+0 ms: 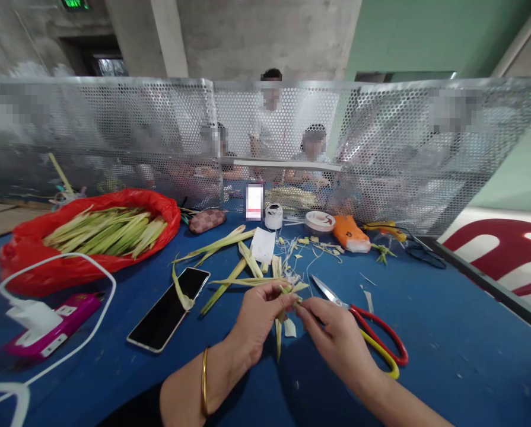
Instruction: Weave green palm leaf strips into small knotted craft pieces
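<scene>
My left hand (258, 314) is closed, pinching a small bundle of green corn husk strips (287, 290) between thumb and fingers. Close against it, my right hand (331, 326) pinches the same piece at its lower right side. One pale strip hangs below the fingers. Just right of my right hand lie scissors (376, 335) with red and yellow handles, blades pointing away to the left. Loose husk strips (229, 284) are spread beyond my left hand, one lying across a black phone (169, 308). My fingers partly hide the held piece.
On the left stand a red plastic bag (25, 255) of husks and a magenta power strip (60, 332) with a white cable. Along the back are a patterned pouch (207, 220), thread spool (273, 217), tape roll (320, 222) and orange packet (351, 233). Behind rises a perforated metal screen (158, 130).
</scene>
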Tool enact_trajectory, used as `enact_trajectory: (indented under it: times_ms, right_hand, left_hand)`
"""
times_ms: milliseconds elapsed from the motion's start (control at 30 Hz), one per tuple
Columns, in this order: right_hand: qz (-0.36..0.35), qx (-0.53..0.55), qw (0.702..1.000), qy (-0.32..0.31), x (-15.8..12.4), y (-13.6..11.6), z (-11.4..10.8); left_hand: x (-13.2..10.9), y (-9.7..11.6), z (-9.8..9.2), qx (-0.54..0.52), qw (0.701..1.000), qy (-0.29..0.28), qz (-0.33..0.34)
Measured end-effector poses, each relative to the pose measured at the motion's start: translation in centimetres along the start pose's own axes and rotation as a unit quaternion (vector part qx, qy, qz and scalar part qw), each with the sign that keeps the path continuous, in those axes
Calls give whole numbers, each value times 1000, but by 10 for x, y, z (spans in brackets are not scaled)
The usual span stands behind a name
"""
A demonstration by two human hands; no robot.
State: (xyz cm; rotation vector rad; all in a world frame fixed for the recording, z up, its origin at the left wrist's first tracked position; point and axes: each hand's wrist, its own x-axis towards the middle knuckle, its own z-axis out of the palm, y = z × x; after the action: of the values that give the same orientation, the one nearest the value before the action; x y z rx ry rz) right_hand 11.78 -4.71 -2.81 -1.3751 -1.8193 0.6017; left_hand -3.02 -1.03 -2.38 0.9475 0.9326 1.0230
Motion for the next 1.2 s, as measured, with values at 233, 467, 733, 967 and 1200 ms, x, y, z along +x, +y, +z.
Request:
enact_trajectory:
  times_ms: [233, 467, 733, 967, 1200]
  right_hand:
    - [151, 252, 955, -26, 2, -8, 2]
    - [178, 319, 930, -30, 2, -8, 6]
    - [128, 266, 954, -40, 11, -5, -2]
    - [130, 231, 964, -2, 8, -1, 0]
    - [116, 173, 978, 32, 8, 4, 0]
  left_hand:
    - [2, 5, 0, -7, 1000, -8, 13]
    - [3, 5, -2, -8, 999, -52, 8]
    - [3, 7, -7, -7, 998, -54, -22]
    - [2, 10, -5, 6, 998, -10, -54]
    - [-2, 13, -3, 84, 996, -29, -28]
